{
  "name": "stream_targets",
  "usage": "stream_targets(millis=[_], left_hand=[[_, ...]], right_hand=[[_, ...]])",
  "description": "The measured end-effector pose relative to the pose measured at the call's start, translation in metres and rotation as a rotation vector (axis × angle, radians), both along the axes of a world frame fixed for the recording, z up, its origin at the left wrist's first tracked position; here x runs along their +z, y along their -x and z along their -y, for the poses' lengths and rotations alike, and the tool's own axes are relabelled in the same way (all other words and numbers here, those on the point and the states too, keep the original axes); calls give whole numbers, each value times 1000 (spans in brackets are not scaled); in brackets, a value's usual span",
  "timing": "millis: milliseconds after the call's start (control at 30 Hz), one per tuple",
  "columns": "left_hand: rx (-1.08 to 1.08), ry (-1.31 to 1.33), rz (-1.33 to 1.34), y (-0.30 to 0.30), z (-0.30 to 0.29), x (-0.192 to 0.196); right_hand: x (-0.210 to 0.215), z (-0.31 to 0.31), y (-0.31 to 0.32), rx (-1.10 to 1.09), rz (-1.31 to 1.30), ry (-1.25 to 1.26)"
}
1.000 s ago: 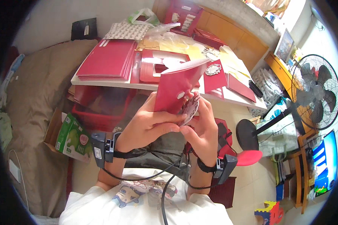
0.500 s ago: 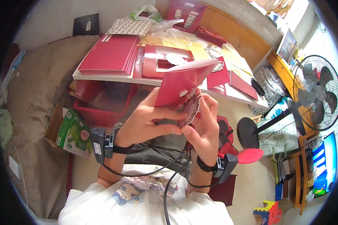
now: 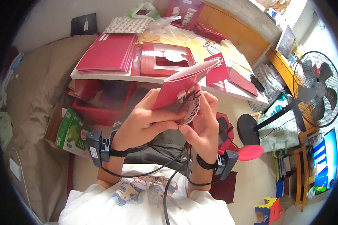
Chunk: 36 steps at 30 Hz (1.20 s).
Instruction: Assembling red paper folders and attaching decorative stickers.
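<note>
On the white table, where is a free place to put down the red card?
Little bare room. A white strip of the table shows along its near-right edge, beside the loose red sheets. The left is filled by the stack of red folders, the middle by the open red frame.

Red folded card (image 3: pixel 180 84): lower edge hidden behind left hand (image 3: pixel 142 123); inner face not visible. Patterned cut-out piece (image 3: pixel 189 107): only partly seen between card and right hand (image 3: pixel 202 123); design too fine to make out. Fingers (image 3: pixel 210 101) of right hand mostly behind the piece. Surface (image 3: pixel 112 77): front middle edge covered by the card. Standing fan (image 3: pixel 315 90): base partly hidden. Both forearms blocked below by shirt.
</note>
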<state>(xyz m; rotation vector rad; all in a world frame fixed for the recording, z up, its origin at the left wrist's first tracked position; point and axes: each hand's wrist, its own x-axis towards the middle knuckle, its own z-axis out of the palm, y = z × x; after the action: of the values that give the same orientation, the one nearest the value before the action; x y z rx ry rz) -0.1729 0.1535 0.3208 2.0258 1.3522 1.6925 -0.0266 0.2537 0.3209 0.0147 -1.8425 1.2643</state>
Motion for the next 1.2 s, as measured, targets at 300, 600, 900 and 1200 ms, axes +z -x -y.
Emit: stream_targets(millis=[300, 600, 900, 1200], left_hand=[[-8, 5, 7, 2, 2, 1], [-8, -33, 16, 6, -7, 4], [18, 3, 99, 12, -16, -2], [67, -26, -18, 8, -15, -2]], right_hand=[[-1, -3, 2, 39, -9, -4], [7, -10, 3, 40, -12, -8], [0, -19, 13, -85, -28, -171], [-1, -17, 8, -80, -52, -109]])
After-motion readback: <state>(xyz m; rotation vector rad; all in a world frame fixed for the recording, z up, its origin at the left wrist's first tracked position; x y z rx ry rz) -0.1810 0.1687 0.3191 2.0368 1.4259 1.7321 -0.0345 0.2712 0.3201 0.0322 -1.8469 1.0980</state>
